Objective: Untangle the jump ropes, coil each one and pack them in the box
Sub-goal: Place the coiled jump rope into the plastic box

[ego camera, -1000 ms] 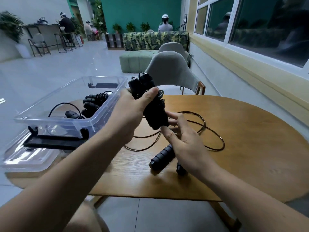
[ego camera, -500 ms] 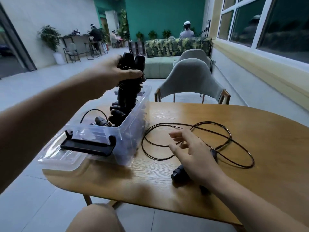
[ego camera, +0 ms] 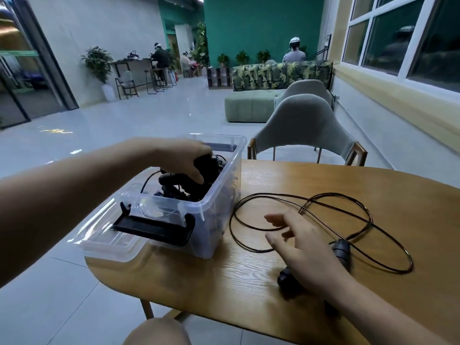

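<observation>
Since half a second ago the left hand (ego camera: 184, 158) has dropped from above the box (ego camera: 219, 220) into it. Its fingers and thumb are curled round the coiled rope (ego camera: 207, 169), which now sits within the walls. Whether the bundle rests on the dark rope parts beneath that hand cannot be told. The right hand (ego camera: 303, 247) has barely shifted and hovers with fingers loosely spread, holding nothing. The loose rope (ego camera: 371, 217) lies on the table (ego camera: 323, 180), its cable looping ahead of and outboard of the right fingertips. One handle (ego camera: 342, 252) lies just outboard of that hand and the other handle (ego camera: 286, 280) is partly under its heel. Risks, as judged: the coil may spring apart on release, since nothing visibly binds it. A stray loop could ride over the rim. The cable loops on the table cross one another, so pulling a handle could tighten them into a knot. The box stands on its lid (ego camera: 104, 242), which overhangs the table edge below the left forearm, so downward pressure might tip it. Count: one box, one lid, one loose rope with two handles, one held coil. The number of ropes already packed cannot be determined.
</observation>
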### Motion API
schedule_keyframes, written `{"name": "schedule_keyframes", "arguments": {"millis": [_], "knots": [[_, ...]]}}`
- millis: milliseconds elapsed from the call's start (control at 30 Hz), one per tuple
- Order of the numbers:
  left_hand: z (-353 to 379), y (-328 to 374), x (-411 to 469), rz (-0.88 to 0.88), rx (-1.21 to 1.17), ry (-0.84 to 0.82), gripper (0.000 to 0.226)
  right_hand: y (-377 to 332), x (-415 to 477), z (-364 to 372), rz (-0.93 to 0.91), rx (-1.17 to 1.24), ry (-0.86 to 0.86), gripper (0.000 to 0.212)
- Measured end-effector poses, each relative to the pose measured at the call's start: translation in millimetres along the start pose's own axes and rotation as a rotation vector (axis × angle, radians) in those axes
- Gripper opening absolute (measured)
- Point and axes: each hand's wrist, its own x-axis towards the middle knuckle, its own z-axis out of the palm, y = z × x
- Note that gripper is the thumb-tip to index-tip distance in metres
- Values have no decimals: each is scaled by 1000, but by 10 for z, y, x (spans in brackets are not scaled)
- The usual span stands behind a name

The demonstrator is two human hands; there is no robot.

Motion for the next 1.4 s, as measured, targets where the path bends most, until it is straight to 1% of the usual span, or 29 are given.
{"name": "schedule_keyframes", "arguments": {"millis": [133, 233, 300, 400, 467, 600, 700, 767, 833, 933, 1033, 1100, 1233, 1300, 1400], "knots": [[196, -4, 101, 93, 84, -136, 66, 22, -19, -5, 8, 4, -24, 29], [282, -23, 132, 67, -30, -160, 74, 36, -15, -2, 18, 16, -22, 30], [276, -25, 138, 21, -70, -175, 71, 35, -13, 2, 22, 16, -30, 29], [313, -12, 176, 28, -82, -204, 56, 32, -18, 7, 22, 14, -42, 28], [373, -6, 213, 43, -99, -186, 45, 25, -25, 4, 22, 20, -39, 27], [507, -105, 245, 75, -194, -98, 44, 27, -33, -14, 25, 28, -32, 26], [580, -211, 176, 52, -310, -60, 51, 16, -39, -11, 25, 30, -34, 25], [587, -265, 128, 21, -346, -91, 61, 17, -42, -1, 26, 12, -47, 23], [579, -301, 111, 14, -304, -104, 66, 12, -37, -2, 24, 2, -49, 22], [530, -280, 84, 53, -238, -126, 67, 0, -42, -15, 28, 15, -46, 20], [450, -295, 21, 30, -317, -129, 64, -11, -67, -40, 26, 29, -41, 20], [379, -316, -28, 6, -317, -105, 61, -12, -80, -53, 27, 26, -42, 19], [182, -291, -154, -6, -310, -6, 41, 0, -85, -72, 34, 21, -39, 19], [71, -302, -229, 15, -288, 59, 37, 3, -82, -82, 32, 25, -34, 19], [-82, -322, -385, 35, -371, 128, 37, 5, -77, -99, 28, 28, -27, 18]]}}
